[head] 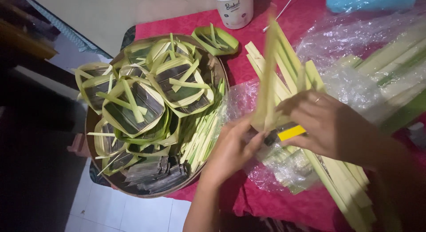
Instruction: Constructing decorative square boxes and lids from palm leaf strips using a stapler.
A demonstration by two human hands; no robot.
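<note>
Both hands pinch a pale palm-leaf strip (270,76) upright: left hand (233,150) at its base, right hand (326,125) beside a yellow stapler (288,133), over the red tablecloth's (306,205) middle; round tray (217,72) at its left edge.

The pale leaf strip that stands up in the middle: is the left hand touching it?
Touching. The head view shows the left hand with its fingers closed on the lower end of the pale leaf strip, beside the right hand.
</note>
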